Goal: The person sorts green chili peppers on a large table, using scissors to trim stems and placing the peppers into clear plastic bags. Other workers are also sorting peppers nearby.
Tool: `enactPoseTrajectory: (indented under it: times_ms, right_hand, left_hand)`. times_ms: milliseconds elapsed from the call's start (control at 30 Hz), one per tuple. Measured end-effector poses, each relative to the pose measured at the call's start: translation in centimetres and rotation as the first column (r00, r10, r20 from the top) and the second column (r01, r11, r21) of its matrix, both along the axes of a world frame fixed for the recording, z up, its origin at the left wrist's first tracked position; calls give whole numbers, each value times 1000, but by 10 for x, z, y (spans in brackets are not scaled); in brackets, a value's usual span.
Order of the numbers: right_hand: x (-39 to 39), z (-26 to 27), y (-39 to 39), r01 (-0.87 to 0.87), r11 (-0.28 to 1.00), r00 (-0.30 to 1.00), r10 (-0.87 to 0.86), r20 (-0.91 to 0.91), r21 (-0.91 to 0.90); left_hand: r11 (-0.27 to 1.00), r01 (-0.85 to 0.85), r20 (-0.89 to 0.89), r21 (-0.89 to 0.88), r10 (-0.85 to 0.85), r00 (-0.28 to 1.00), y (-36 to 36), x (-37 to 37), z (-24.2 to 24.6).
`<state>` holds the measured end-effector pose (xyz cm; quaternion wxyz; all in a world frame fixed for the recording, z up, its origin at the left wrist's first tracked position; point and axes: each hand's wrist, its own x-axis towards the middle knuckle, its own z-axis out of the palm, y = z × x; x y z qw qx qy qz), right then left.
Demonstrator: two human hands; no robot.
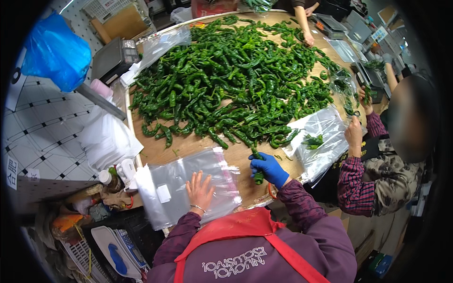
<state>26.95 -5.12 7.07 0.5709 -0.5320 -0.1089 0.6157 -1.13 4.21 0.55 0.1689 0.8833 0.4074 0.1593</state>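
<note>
My left hand [199,191], bare with a bracelet at the wrist, lies flat with fingers apart on a stack of transparent plastic bags [180,173] at the table's near edge. A small white label [163,193] shows on that stack, left of the hand. In a blue glove, my right hand [269,169] is closed around green peppers [259,177], whose ends stick out above and below the fist. Just beyond it spreads a large heap of wrinkled green peppers [226,85] on the wooden table [191,144].
At right, a co-worker's hands [353,132] hold a plastic bag of peppers [343,83]. More plastic bags [320,127] lie before them. Another person's arm [304,26] reaches the heap's far side. Scales [115,58] and white sheets [106,136] stand left; a blue bag [56,53] hangs there.
</note>
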Motion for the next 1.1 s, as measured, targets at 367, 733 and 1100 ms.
enactPoseTrajectory:
  times_ms: [367,733,1100]
  right_hand:
    - [-56,10,34,-149,981,968,171,185,-126]
    - [-104,-5,42,-262,965,949,264,-171,34]
    - [-65,-13,42,-348,925,874,379,303,-152]
  left_hand:
    - [998,-52,274,-24,57,960,7,-20,30]
    - [735,-31,450,-677,447,773,-5,4,51]
    - [442,-10,350,-897,724,594,18,-42,44]
